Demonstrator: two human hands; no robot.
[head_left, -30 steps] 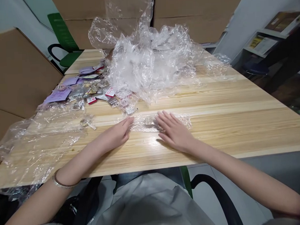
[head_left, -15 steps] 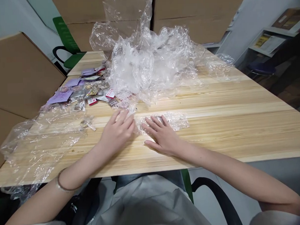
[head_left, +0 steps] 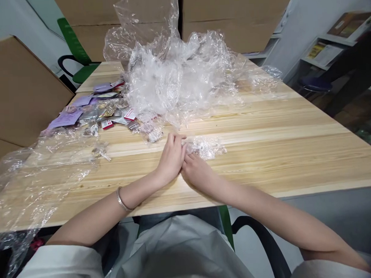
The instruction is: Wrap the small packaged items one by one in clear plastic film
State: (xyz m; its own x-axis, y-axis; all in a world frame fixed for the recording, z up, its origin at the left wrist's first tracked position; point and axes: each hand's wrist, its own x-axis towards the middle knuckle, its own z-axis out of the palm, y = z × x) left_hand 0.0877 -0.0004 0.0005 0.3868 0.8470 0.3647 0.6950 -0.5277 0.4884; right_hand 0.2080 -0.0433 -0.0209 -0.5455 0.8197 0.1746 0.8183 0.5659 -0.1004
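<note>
My left hand (head_left: pixel 171 157) and my right hand (head_left: pixel 196 171) meet side by side on the wooden table (head_left: pixel 264 132). Both pinch the near end of a small crumpled clear plastic bag (head_left: pixel 205 145) that lies just right of the fingertips. The left fingers cover part of the bag's edge. A bracelet sits on my left wrist.
A big heap of clear plastic wrap (head_left: pixel 177 74) fills the table's far middle. Purple cards and small packets (head_left: pixel 96 113) lie at the far left. A flat plastic sheet (head_left: pixel 37 168) drapes over the left edge. Cardboard boxes (head_left: pixel 16 88) stand left and behind.
My hands, flat and apart on the small bag a second ago, have drawn together. The bag is now bunched up at my fingertips.
</note>
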